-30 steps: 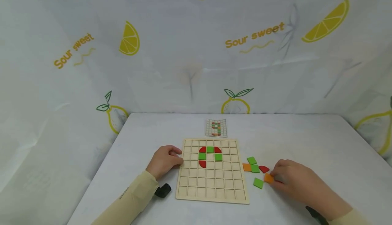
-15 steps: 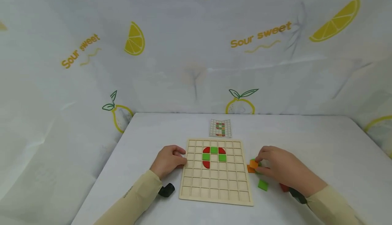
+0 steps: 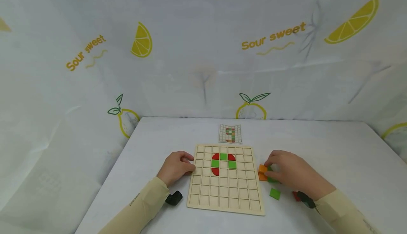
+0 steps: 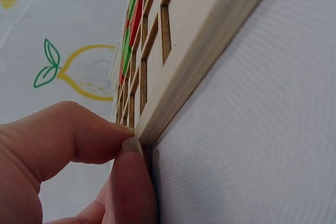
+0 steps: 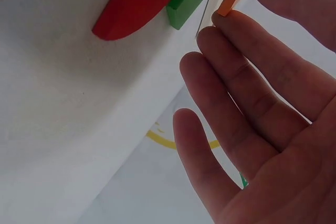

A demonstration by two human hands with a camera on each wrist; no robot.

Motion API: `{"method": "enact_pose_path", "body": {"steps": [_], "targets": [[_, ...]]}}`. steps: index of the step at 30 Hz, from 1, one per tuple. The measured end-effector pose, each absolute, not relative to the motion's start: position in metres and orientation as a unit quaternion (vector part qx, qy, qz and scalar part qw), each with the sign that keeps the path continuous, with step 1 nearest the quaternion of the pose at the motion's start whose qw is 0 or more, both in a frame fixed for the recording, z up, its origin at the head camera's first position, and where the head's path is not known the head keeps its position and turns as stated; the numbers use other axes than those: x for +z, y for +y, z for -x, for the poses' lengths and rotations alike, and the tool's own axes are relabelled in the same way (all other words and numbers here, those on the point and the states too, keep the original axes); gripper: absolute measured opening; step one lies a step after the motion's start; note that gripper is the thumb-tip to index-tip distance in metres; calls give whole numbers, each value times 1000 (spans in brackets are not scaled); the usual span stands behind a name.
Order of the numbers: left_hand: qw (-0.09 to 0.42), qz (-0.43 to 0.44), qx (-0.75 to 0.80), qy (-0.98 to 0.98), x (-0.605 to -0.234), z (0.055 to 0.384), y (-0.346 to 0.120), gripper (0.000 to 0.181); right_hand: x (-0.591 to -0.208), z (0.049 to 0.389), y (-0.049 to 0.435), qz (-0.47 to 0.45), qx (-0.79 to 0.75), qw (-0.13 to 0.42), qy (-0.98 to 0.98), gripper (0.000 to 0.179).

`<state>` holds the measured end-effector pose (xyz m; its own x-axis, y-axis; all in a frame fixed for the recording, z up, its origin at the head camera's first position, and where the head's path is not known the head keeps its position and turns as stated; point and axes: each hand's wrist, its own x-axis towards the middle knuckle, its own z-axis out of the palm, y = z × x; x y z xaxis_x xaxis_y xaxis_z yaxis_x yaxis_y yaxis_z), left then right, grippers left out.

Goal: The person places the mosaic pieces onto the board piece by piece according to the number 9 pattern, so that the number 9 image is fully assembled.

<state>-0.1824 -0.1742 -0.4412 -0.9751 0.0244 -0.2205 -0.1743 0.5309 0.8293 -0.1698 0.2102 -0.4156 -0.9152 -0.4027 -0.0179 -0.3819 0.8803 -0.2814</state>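
My left hand (image 3: 176,167) is at the left edge of a wooden grid board (image 3: 225,191); in the left wrist view thumb and index finger pinch its rim. Red quarter-round tiles (image 3: 215,171) and green square tiles (image 3: 223,156) sit in the board's upper cells. Right of the board, my right hand (image 3: 290,170) holds an orange square tile (image 3: 263,168) between thumb and index finger, over another orange tile (image 3: 262,177). Green tiles (image 3: 272,179) lie partly under that hand. The right wrist view shows a red quarter-round tile (image 5: 134,9) beside green tiles (image 5: 189,1).
Behind the board lies a small pattern card (image 3: 230,134). A loose green tile (image 3: 275,193) is nearer the front, and a red piece (image 3: 296,196) lies by the right wrist. A black wrist device (image 3: 174,198) shows at the left cuff. Printed cloth hangs behind the table.
My right hand has carried the orange tile leftward, to over the other orange one. The red piece by the right wrist has come into view. My left hand stays at the board; the view shifts slightly.
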Motion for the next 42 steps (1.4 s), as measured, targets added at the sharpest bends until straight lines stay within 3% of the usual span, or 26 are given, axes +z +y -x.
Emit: {"method": "enact_pose_path", "body": {"steps": [27,42], "targets": [[103,42,479,871,-443,183,-174,33,-429,202,221,161,-149,44,975,18],[105,39,483,868,-443,184,-176,31,-417,188,221,148,-152,82,974,17]]}}
